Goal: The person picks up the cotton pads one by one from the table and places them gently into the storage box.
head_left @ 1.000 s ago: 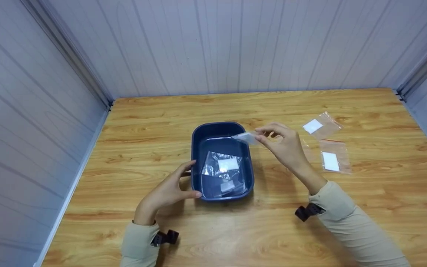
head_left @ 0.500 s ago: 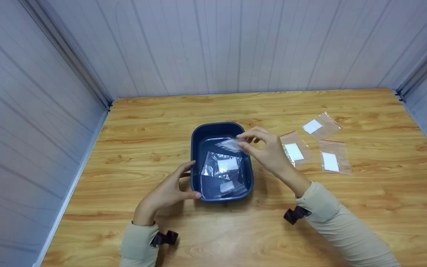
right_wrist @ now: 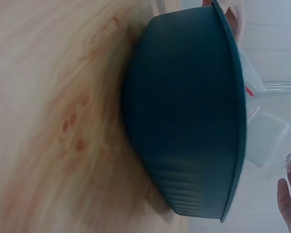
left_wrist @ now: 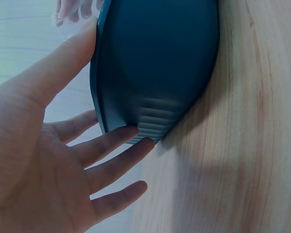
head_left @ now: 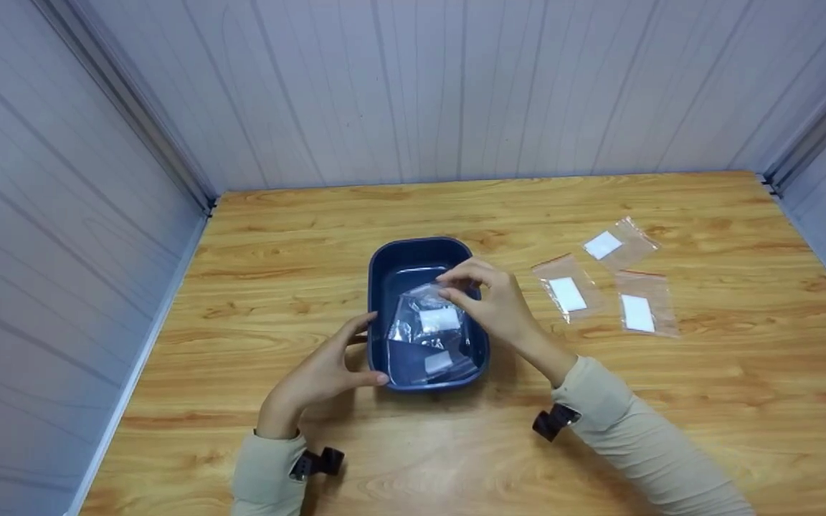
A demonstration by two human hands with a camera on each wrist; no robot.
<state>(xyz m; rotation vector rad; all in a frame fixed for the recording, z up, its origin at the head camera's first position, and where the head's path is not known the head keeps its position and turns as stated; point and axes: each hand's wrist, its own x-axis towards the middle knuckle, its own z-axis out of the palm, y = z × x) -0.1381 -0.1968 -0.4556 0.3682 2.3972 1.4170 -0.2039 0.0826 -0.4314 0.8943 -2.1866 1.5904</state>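
Observation:
My right hand pinches the edge of a clear zip bag over the dark blue tub. In the right wrist view the bag hangs by the rim with a white pad in it. Beneath it in the tub lie another zip bag with a white pad and, nearer me, one more zip bag. My left hand spans the tub's left side with thumb and fingers spread. The left wrist view shows its thumb on the rim and fingertips against the outer wall.
Right of the tub, three more zip bags with white pads lie flat on the wooden table: one near the tub, one farther right and one behind them. Pale panel walls close off the back and sides.
My right hand has moved left and nearer me, carrying its zip bag from the tub's right rim to over its middle. The left hand and tub have stayed in place.

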